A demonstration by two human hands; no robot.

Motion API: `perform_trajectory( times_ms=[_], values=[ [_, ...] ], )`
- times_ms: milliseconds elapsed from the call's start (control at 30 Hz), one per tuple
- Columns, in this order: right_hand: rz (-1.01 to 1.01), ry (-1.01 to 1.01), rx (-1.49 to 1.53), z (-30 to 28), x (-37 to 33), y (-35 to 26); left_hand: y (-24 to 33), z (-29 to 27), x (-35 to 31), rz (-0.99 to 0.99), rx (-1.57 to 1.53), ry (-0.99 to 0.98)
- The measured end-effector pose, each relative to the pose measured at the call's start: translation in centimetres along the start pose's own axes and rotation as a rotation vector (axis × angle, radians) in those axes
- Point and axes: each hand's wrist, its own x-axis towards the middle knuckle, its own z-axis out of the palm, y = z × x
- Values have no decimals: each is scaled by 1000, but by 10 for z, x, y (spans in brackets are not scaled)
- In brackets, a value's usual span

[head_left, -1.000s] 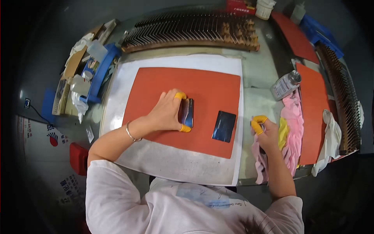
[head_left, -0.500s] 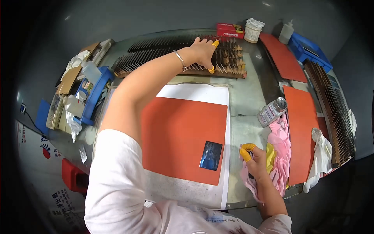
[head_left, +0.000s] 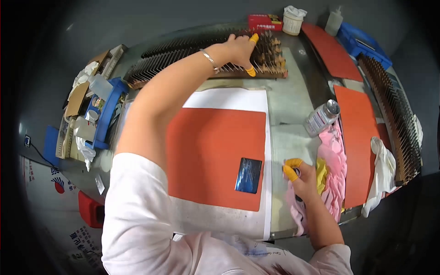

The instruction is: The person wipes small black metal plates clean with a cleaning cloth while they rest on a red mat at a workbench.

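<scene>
Nearest to me are the white shirt sleeves, the left one [head_left: 137, 197] filling a big chunk of the lower left. The right forearm comes up short and leans a bit to the left. The right hand [head_left: 302, 179] sits low with yellow finger covers on, fingers and thumb curled in around a small dark object [head_left: 297, 172], too hidden to say what it is. It's right by the pink cloth [head_left: 333, 160], with a yellow cloth [head_left: 321, 174] just beside.

Left of that hand, a shiny dark blue panel [head_left: 249, 175] lies flat near the near right corner of the orange mat [head_left: 215, 146], which is on a white sheet [head_left: 233, 97]. The silver bottle [head_left: 322, 118] is farther back, tilted.

The left arm does the long reach: bent at the elbow, forearm slanting up and right across the mat, bangle [head_left: 210, 60] at the wrist. The left hand [head_left: 239, 51] is over the slotted rack [head_left: 160, 68], thumb toward the wearer and a finger pointing away, spread well apart. Honestly can't tell if anything's between them. Behind the rack, a red box [head_left: 264, 23] and a white tub [head_left: 293, 22].
</scene>
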Motion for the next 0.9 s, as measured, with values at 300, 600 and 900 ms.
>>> perform_trajectory(
  times_ms=[300, 600, 900],
  values=[
    [-110, -7, -20, 2, 4, 0, 111, 49, -219, 214, -526, 39],
    [-151, 58, -72, 3, 1, 1, 146, 61, -240, 98, -623, -27],
    [-211, 63, -115, 0, 4, 8, 81, 8, -186, 33, -551, 139]
  ],
)
